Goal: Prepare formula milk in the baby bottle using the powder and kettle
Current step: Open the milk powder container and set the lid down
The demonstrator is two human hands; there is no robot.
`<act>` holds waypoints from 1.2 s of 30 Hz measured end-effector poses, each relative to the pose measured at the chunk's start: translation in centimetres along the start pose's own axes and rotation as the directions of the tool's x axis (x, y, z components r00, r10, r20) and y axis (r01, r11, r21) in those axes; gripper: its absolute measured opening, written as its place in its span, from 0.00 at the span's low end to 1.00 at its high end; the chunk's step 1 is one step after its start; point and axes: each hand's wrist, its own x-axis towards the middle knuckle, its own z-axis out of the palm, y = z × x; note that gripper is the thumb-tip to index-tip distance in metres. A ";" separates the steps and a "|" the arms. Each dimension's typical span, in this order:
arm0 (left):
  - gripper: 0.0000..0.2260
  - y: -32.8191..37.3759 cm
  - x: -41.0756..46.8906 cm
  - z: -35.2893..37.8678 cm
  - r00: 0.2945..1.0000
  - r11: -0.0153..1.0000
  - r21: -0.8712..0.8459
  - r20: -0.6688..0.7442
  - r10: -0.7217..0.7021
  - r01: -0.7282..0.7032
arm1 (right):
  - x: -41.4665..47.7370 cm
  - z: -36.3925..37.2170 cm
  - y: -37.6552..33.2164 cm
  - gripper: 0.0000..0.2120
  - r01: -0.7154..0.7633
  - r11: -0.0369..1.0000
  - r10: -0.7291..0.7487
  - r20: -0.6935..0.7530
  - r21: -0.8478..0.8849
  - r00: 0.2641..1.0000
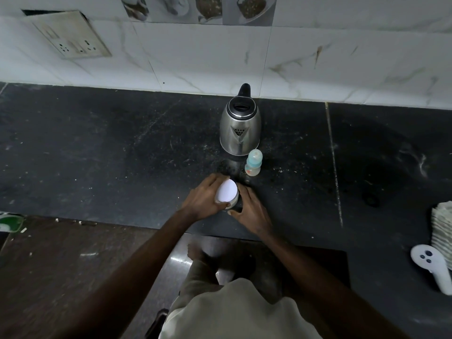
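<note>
- At the front edge of the dark, speckled stone desk [97,155], the person holds a small round powder tub [235,200] between both hands.
- The left hand [205,198] is curled over the tub's flat white lid [227,190], fingers round the far rim and thumb on the near rim.
- The right hand [253,211] is wrapped round the darker side of the powder tub just below the lid, thumb towards the front.
- The lid covers the mouth and sits a little tilted, so I cannot tell what is inside.
- Just beyond the hands stands a small clear plastic baby bottle [253,166], upright, with a pale blue collar and a cap on top. Whether it holds anything cannot be made out.
- Right behind the bottle, almost touching it, is a rounded stainless-steel kettle [239,128] with a black lid and a black handle. Its lid is closed, and its spout faces the person.
- At the desk's right edge sits a stack of folded white cloths [442,226], with a white plastic handle with dark buttons [430,265] lying in front of it.
- On the white marbled wall tiles [195,57], up on the left, is a metal socket plate [73,37].
</note>
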 end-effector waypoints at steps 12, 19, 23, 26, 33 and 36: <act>0.38 -0.7 1.0 -0.1 0.991 0.993 -0.037 0.071 0.112 -0.109 | 0.4 2.1 -0.5 0.46 -0.075 0.986 0.097 -0.154 0.147 0.983; 0.37 -1.1 1.2 -0.4 0.985 0.986 -0.010 0.017 0.169 -0.169 | 0.6 2.9 -0.9 0.47 -0.087 0.988 0.115 -0.225 0.127 0.968; 0.37 -1.8 2.3 -1.5 0.983 0.987 -0.015 0.086 0.162 -0.161 | 1.3 3.2 -1.4 0.47 -0.079 0.990 0.105 -0.245 0.116 0.964; 0.35 -2.1 3.1 -2.3 0.971 0.985 -0.010 0.167 0.169 -0.170 | 1.5 3.7 -1.4 0.51 -0.081 0.993 0.101 -0.263 0.088 0.960; 0.37 -2.3 3.8 -3.0 0.929 0.969 -0.004 0.284 0.236 -0.245 | 1.5 5.0 -1.4 0.51 -0.063 0.982 0.105 -0.238 0.176 0.965; 0.38 -3.2 3.6 -3.5 0.914 0.964 -0.035 0.311 0.261 -0.263 | 1.5 5.6 -1.4 0.52 -0.054 0.966 0.096 -0.160 0.251 0.982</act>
